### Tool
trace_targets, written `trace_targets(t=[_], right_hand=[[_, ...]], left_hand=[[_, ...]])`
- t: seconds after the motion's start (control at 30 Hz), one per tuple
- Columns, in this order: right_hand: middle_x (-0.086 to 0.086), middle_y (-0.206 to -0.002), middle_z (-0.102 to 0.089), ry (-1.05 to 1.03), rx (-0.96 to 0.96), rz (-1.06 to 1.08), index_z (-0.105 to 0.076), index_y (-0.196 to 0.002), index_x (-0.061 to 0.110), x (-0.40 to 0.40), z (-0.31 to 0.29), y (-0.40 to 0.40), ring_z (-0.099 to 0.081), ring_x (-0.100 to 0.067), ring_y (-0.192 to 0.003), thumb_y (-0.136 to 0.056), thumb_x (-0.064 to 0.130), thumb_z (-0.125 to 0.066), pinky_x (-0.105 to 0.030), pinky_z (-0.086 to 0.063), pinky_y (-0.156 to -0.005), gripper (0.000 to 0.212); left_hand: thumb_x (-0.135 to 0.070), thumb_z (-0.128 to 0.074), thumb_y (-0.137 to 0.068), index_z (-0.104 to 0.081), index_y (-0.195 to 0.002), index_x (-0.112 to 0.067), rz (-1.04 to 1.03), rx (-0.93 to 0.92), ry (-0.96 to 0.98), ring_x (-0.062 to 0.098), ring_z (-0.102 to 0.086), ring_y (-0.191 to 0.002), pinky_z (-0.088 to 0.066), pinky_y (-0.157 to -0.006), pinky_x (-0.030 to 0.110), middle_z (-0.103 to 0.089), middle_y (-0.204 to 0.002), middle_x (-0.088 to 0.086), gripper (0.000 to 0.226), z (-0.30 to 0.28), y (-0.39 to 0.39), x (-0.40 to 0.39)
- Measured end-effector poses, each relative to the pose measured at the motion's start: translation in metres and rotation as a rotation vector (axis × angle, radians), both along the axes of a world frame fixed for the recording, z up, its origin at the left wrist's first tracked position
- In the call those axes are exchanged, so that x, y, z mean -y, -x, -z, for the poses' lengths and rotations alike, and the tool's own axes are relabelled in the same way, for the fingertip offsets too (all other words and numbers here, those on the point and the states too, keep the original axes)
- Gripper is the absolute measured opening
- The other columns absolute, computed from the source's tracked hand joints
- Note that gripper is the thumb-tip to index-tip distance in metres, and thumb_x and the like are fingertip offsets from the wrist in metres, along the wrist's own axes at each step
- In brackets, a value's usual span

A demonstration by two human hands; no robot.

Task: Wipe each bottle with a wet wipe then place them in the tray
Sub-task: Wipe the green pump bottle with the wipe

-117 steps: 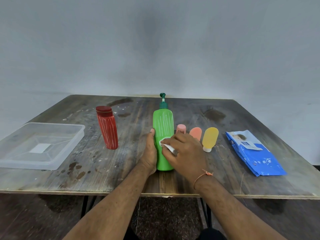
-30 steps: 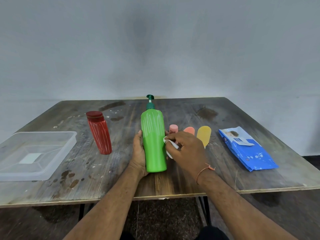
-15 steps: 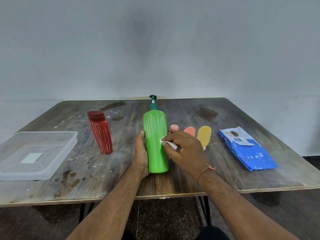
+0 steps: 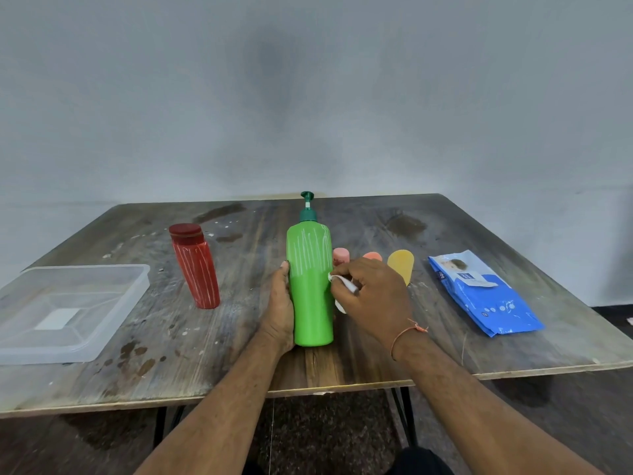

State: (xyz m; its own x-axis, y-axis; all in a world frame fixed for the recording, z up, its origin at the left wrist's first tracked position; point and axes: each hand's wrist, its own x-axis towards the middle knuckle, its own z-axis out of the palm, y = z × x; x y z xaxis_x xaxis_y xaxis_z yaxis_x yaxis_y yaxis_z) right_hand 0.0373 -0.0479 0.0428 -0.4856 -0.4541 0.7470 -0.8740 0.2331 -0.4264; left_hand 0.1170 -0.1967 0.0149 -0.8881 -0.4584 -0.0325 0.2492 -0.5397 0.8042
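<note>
A tall green pump bottle [image 4: 310, 286] stands upright near the table's front middle, white streaks on its upper half. My left hand [image 4: 281, 310] grips its left side. My right hand [image 4: 373, 296] pinches a white wet wipe [image 4: 339, 282] against the bottle's right side. A red bottle [image 4: 196, 267] with white streaks stands to the left. Behind my right hand are a pink bottle [image 4: 341, 256], an orange bottle [image 4: 372, 256] mostly hidden, and a yellow bottle [image 4: 400, 265]. The clear plastic tray [image 4: 102, 334] sits at the far left, with nothing in it.
A blue pack of wet wipes [image 4: 486, 296] lies flat at the right of the wooden table [image 4: 342, 368]. Dark stains mark the tabletop. A plain wall rises behind the table.
My right hand with the wipe has kept rubbing the green bottle's right side, shifting slightly. My left hand holds the bottle as before. The camera view has shifted a little.
</note>
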Motion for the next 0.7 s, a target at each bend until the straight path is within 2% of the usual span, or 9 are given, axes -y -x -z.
trace_targets(t=[0.13, 0.3, 0.43, 0.5, 0.6, 0.7], right_hand=[[0.008, -0.104, -0.08, 0.014, 0.028, -0.077, -0.083, -0.106, 0.021, 0.003, 0.0, -0.005, -0.071, -0.009, -0.095, -0.095, 0.029, -0.071, -0.036, -0.06, -0.083, 0.018], [0.01, -0.095, -0.079, -0.015, 0.001, -0.029, -0.084, -0.098, 0.022, -0.001, 0.001, -0.004, -0.068, -0.008, -0.086, -0.091, 0.032, -0.072, -0.038, -0.06, -0.074, 0.016], [0.006, -0.1, -0.079, 0.025, -0.009, -0.022, -0.082, -0.104, 0.02, 0.006, -0.003, -0.008, -0.07, -0.013, -0.09, -0.096, 0.031, -0.069, -0.037, -0.06, -0.079, 0.019], [0.009, -0.1, -0.078, 0.009, 0.001, -0.063, -0.082, -0.103, 0.023, 0.009, -0.004, -0.011, -0.07, -0.012, -0.09, -0.095, 0.034, -0.07, -0.035, -0.059, -0.077, 0.018], [0.012, -0.092, -0.077, -0.018, 0.026, -0.052, -0.082, -0.097, 0.025, 0.006, -0.007, -0.01, -0.065, -0.006, -0.08, -0.092, 0.038, -0.069, -0.035, -0.058, -0.069, 0.018], [0.008, -0.088, -0.076, -0.013, 0.031, 0.038, -0.081, -0.097, 0.024, 0.007, -0.012, -0.007, -0.064, -0.01, -0.077, -0.093, 0.033, -0.071, -0.034, -0.057, -0.067, 0.014]], left_hand=[[-0.063, -0.035, -0.099, -0.074, -0.123, -0.007, -0.003, -0.013, -0.054, 0.033, -0.075, -0.1, -0.063, -0.083, 0.042, -0.073, -0.122, 0.024, 0.072, 0.001, 0.0, 0.001], [-0.059, -0.029, -0.103, -0.071, -0.124, -0.006, 0.01, -0.013, -0.041, 0.032, -0.075, -0.102, -0.064, -0.084, 0.042, -0.073, -0.122, 0.024, 0.071, -0.003, 0.0, -0.003], [-0.058, -0.03, -0.103, -0.078, -0.115, -0.009, 0.007, -0.017, -0.036, 0.03, -0.077, -0.096, -0.064, -0.079, 0.04, -0.076, -0.116, 0.022, 0.07, -0.003, -0.001, -0.005], [-0.056, -0.026, -0.106, -0.074, -0.119, -0.008, 0.005, -0.008, -0.024, 0.029, -0.078, -0.095, -0.065, -0.078, 0.039, -0.076, -0.114, 0.022, 0.069, -0.003, -0.002, -0.005], [-0.056, -0.024, -0.107, -0.07, -0.127, -0.007, 0.003, 0.018, 0.017, 0.029, -0.077, -0.097, -0.065, -0.081, 0.04, -0.076, -0.116, 0.021, 0.07, -0.004, -0.003, -0.005], [-0.059, -0.026, -0.106, -0.081, -0.112, -0.014, -0.021, 0.031, 0.038, 0.03, -0.076, -0.088, -0.062, -0.076, 0.042, -0.076, -0.11, 0.022, 0.071, -0.003, -0.002, -0.004]])
